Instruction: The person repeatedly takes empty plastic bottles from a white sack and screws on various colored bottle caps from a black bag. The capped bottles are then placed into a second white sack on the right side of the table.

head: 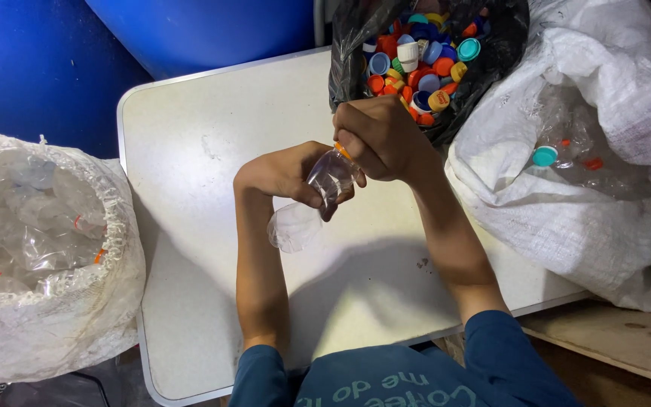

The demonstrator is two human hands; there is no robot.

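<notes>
A clear, crushed plastic bottle (301,218) is held over the white table (205,136), lying tilted with its neck up to the right. My left hand (284,172) wraps around its body. My right hand (382,137) is closed over the neck, where an orange cap or ring (342,150) shows between the fingers.
A black bag (344,71) full of several coloured bottle caps stands at the table's back edge, just behind my right hand. A white sack (47,316) of clear cap-less bottles stands at the left. Another white sack (589,203) with capped bottles lies at the right. Blue barrels stand behind.
</notes>
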